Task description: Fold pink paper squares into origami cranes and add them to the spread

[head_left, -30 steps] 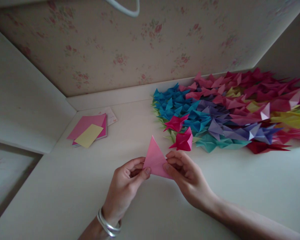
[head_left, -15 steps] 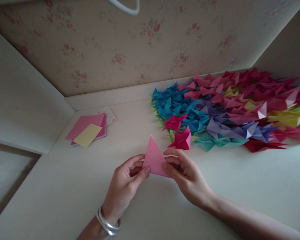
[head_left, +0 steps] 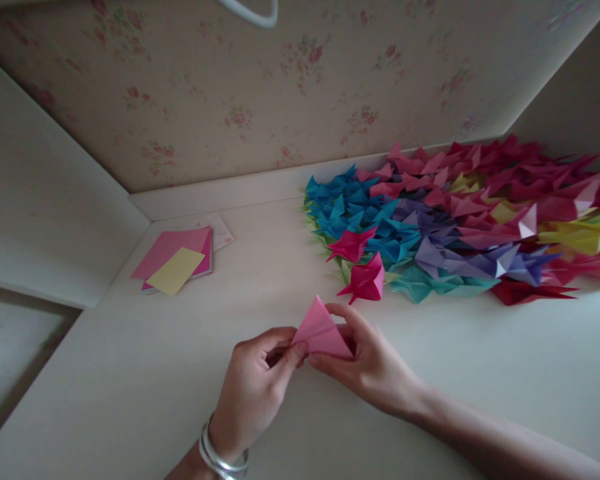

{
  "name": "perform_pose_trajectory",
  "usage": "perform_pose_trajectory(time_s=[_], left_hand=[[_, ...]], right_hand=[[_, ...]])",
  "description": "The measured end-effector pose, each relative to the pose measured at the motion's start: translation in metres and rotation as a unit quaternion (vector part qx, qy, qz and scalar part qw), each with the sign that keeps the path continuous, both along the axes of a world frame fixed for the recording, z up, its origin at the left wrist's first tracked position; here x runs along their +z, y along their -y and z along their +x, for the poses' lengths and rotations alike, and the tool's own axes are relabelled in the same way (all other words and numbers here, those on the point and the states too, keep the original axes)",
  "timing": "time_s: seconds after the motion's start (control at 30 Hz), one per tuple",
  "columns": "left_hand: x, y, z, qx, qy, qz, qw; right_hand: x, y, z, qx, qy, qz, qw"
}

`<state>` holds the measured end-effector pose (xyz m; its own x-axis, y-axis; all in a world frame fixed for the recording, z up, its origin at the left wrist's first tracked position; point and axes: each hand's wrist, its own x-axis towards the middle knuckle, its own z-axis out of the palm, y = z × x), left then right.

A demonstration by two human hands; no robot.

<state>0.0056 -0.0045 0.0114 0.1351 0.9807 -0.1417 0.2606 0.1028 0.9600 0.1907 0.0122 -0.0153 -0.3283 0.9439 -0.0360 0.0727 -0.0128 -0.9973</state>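
Note:
A pink sheet of origami paper (head_left: 322,333), folded into a triangle with its tip pointing away from me, is held between both hands above the white table. My left hand (head_left: 263,377) pinches its left corner between thumb and fingers; silver bangles circle that wrist. On the other side, my right hand (head_left: 375,360) is closed on the right part, its thumb along the lower edge and its index finger near the upper right side. The fingers behind the paper are partly hidden. Two magenta folded paper cranes (head_left: 365,277) lie just beyond my right hand.
A large heap of folded paper cranes (head_left: 433,227) in blue, purple, pink, yellow and teal covers the back right of the table (head_left: 260,267). At the left lies a stack of pink paper (head_left: 173,250) with a yellow sheet (head_left: 176,271) on top. Floral wallpaper rises behind.
The folded paper has come a little closer to me and to the right, and its tip sits lower. My right thumb has shifted from the paper's face down to its lower edge.

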Motion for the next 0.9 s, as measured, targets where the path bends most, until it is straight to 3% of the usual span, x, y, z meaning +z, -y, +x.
perform_pose_trajectory(time_s=[0.17, 0.37, 0.6, 0.73, 0.9], left_hand=[[0.001, -0.001, 0.000, -0.001, 0.043, -0.017, 0.999], [-0.001, -0.004, -0.003, 0.035, 0.067, -0.042, 0.996], [-0.007, -0.009, -0.010, 0.116, 0.086, -0.038, 0.989], [-0.009, -0.011, -0.010, 0.143, 0.081, -0.029, 0.986], [-0.007, -0.008, -0.008, 0.093, 0.020, -0.021, 0.995]], right_hand=[[0.001, -0.003, -0.001, 0.025, -0.044, -0.108, 0.993], [0.006, -0.007, 0.000, 0.018, -0.087, -0.149, 0.985], [0.010, -0.009, 0.006, 0.007, -0.092, -0.152, 0.984], [0.009, -0.007, 0.006, 0.006, -0.077, -0.116, 0.990], [0.012, -0.006, 0.008, 0.026, 0.000, -0.036, 0.999]])
